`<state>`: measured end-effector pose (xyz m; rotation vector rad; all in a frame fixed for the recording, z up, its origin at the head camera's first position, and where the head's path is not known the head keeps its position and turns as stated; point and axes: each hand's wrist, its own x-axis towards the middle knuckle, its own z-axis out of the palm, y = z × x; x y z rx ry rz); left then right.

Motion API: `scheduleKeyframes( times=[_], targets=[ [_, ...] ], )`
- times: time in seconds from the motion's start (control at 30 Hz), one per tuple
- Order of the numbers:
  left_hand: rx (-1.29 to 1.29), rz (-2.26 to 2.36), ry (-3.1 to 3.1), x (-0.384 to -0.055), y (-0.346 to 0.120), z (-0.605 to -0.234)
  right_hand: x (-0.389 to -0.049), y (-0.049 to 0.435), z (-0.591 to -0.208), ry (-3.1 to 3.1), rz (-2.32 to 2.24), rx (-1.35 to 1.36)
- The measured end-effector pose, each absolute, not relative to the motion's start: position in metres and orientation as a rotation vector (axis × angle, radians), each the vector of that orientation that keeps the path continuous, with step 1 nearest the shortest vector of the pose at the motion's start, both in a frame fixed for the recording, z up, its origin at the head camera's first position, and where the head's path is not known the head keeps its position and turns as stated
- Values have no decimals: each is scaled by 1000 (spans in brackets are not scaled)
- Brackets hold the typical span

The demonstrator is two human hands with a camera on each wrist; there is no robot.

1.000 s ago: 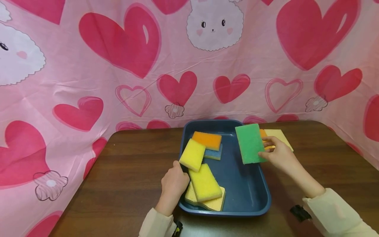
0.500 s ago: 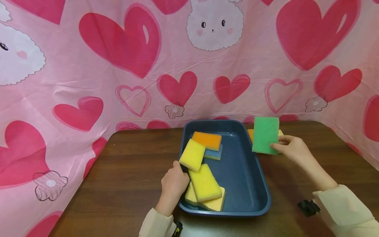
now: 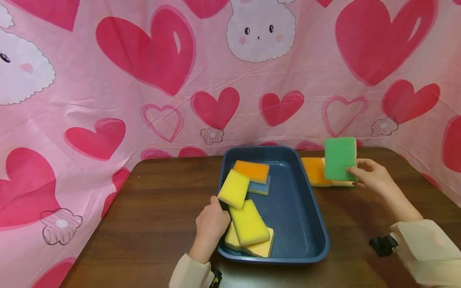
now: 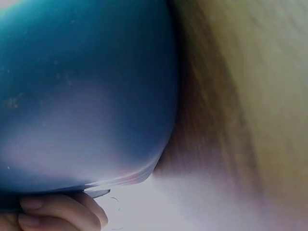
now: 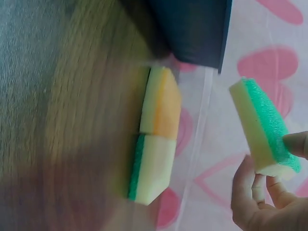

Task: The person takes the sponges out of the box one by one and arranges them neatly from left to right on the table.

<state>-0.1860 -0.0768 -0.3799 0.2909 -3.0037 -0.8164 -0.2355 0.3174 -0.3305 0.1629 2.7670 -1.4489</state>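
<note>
A green-and-cream sponge (image 3: 339, 159) is pinched between the thumb and fingers of my right hand (image 3: 374, 180), held above the table with its green scouring side toward the head camera. Below and behind it an orange sponge (image 3: 315, 171) and a cream sponge with a green underside (image 5: 155, 166) lie side by side on the table. My left hand (image 3: 212, 219) grips the left side of a dark blue basin (image 3: 320, 224); in the left wrist view its curled fingers (image 4: 67, 211) show at the basin's edge. Inside the basin, yellow sponges (image 3: 250, 222) overlap along the left.
Also in the basin are an orange sponge (image 3: 253, 171) and a blue-topped sponge (image 3: 260, 186), partly covered. The basin stands on a brown wooden table (image 3: 155, 224). A pink heart-patterned cloth (image 3: 216, 60) hangs behind the table's far edge.
My right hand has carried the green-and-cream sponge rightward, from over the basin's right rim to above the sponges on the table. The left hand and basin have stayed put.
</note>
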Motion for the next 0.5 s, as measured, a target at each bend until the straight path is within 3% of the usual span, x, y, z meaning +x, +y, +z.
scheduleKeyframes(
  times=[0.5],
  targets=[
    [287,-820,-3000,-186,-77,-380,-237,349,-342,2770,-1555,475]
  ],
)
